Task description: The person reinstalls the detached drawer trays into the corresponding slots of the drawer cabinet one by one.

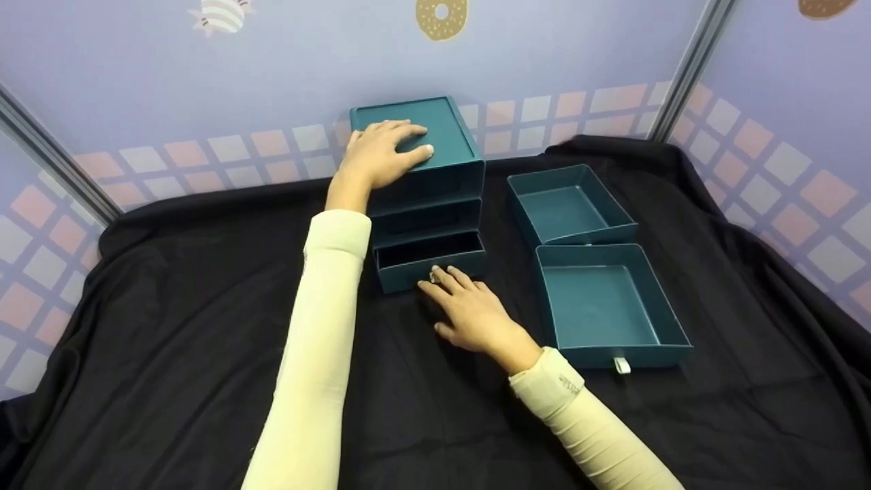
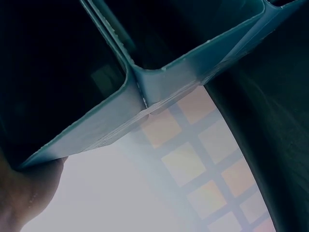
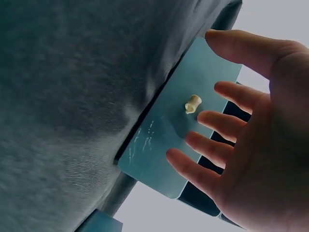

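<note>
A teal drawer cabinet (image 1: 446,129) stands against the wall, its upper two slots without drawers. My left hand (image 1: 384,153) rests on its top, fingers spread, thumb toward the front edge; the left wrist view shows the open slots from the side. The bottom drawer (image 1: 401,278) sits partly pulled out of the lowest slot. At its front my right hand (image 1: 473,309) reaches with nearly straight fingers. In the right wrist view these fingers lie by the drawer front beside a small pale pull tab (image 3: 193,104); whether they touch it I cannot tell.
Two teal drawers lie right of the cabinet: a rear one (image 1: 565,211) and a front one (image 1: 599,306) with a white loop tab (image 1: 622,365). Black cloth (image 1: 197,354) covers the table. Patterned wall panels (image 1: 272,75) enclose the back and sides.
</note>
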`<move>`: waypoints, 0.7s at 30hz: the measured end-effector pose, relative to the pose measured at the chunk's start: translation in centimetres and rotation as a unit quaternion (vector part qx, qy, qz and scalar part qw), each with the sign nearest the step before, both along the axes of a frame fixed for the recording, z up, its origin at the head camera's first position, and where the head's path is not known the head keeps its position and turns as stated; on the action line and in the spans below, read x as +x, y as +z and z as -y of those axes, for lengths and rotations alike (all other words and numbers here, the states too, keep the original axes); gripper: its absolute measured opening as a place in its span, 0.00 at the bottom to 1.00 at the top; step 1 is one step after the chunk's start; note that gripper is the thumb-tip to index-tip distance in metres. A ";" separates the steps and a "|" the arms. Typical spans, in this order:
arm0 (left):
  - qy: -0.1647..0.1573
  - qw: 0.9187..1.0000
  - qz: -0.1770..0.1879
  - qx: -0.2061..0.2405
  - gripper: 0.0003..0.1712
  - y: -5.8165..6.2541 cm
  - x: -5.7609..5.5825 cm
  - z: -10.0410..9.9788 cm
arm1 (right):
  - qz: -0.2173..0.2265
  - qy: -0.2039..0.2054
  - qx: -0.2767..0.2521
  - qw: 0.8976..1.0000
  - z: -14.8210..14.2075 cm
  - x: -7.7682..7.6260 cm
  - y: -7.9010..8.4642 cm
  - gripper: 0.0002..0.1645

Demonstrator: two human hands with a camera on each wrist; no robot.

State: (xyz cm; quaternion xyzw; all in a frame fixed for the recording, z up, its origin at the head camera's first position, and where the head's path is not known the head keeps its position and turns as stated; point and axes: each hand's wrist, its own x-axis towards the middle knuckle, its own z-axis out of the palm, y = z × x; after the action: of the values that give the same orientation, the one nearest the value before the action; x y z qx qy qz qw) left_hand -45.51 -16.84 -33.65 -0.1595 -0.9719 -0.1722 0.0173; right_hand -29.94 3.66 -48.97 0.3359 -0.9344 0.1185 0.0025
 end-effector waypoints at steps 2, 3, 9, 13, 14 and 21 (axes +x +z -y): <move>0.002 1.000 -0.001 0.000 0.39 0.0 -0.1 0.0 | 0.000 0.004 -0.006 1.000 0.1 -0.1 0.2 0.43; 0.003 1.000 -0.001 0.000 0.39 0.0 -0.1 0.1 | 0.002 0.006 -0.008 1.000 0.2 -0.1 0.2 0.43; 0.001 1.000 0.004 -0.002 0.39 -0.1 0.0 0.0 | 0.018 0.002 -0.007 1.000 0.6 -0.4 0.3 0.43; 0.003 1.000 0.000 -0.002 0.39 0.2 0.0 0.0 | 0.025 -0.002 -0.004 1.000 1.1 -0.8 0.7 0.43; 0.004 1.000 -0.001 -0.001 0.39 0.2 0.0 0.0 | 0.026 -0.004 -0.004 1.000 1.2 -0.9 0.8 0.42; 0.004 1.000 0.002 -0.005 0.39 0.0 0.1 -0.1 | 0.066 -0.018 0.002 0.998 2.1 -1.6 0.7 0.44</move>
State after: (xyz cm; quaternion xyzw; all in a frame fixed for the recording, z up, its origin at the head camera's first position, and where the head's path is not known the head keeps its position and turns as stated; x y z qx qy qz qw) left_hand -45.40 -16.75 -33.61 -0.1554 -0.9733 -0.1680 0.0153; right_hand -31.55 1.56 -48.31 0.3102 -0.9389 0.1379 -0.0573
